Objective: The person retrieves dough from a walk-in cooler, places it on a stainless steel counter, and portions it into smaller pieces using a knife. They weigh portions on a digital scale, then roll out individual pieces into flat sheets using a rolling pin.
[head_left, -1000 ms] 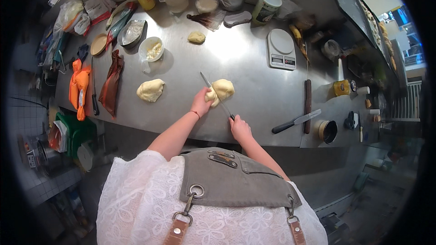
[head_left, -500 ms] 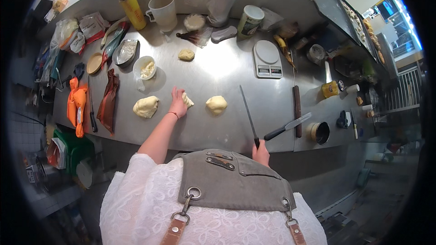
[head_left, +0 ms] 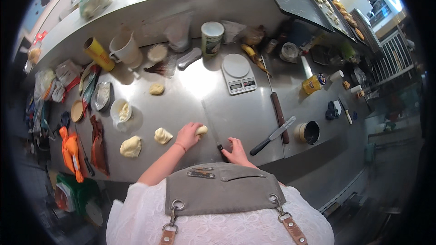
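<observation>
My left hand is closed around a pale lump of dough, which pokes out past the fingertips. Two more dough lumps, a larger one and a smaller one, rest on the steel table to the left of that hand. A long thin knife lies on the steel between my hands, its black handle toward me. Beside that handle is my right hand, open, thumb and fingers apart, the thumb close to or touching the handle. Farther back sits a small dough piece.
A palette knife, a dark rolling pin and a metal ring lie to the right. The kitchen scale stands behind. At left are a white tub and an orange bag. Baking trays sit above, back right.
My left hand has left the middle dough lump and taken the one to its right. The knife, gripped by my right hand before, now lies on the table with the hand open. The view has shifted rightward.
</observation>
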Demonstrator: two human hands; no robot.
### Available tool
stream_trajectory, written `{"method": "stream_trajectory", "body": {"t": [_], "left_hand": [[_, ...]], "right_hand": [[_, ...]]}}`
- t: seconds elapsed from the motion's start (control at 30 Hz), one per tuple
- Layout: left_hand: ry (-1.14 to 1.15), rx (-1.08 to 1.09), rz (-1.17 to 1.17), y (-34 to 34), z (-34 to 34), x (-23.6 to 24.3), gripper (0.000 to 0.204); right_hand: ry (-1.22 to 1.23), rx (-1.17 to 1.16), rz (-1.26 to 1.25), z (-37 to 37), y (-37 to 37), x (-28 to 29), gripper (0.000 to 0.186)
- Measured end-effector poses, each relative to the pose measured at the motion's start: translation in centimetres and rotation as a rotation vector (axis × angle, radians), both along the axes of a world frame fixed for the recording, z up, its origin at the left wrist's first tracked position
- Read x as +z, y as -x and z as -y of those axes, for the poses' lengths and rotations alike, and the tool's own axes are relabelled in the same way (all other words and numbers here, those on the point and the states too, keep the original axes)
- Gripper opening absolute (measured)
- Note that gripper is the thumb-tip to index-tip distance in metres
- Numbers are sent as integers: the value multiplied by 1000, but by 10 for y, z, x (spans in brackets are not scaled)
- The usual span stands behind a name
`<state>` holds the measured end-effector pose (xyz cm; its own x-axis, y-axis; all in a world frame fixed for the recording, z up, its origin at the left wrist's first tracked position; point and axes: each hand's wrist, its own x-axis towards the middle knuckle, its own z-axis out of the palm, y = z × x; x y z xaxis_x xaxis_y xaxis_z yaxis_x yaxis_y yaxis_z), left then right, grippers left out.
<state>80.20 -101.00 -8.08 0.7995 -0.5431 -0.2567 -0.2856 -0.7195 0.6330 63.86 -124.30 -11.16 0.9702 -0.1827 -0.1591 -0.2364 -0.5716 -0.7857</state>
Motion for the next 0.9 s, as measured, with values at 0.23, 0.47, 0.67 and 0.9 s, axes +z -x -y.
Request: {"method": "stream_trajectory", "body": {"t": [0.23, 0.47, 0.67, 0.9], "left_hand": [[250, 77, -40, -58, 106, 63, 65], [530, 276, -127, -132, 131, 47, 80], [503, 464, -326, -144, 75, 6, 56], [429, 581, -453, -87, 30, -35, 41]], "right_hand": [[-69, 61, 308, 44, -147, 42, 90], [-342, 36, 299, 139, -307, 25, 48], [-118, -333, 324, 213, -427, 5, 56], [393, -320, 452, 243, -391, -26, 53]]}}
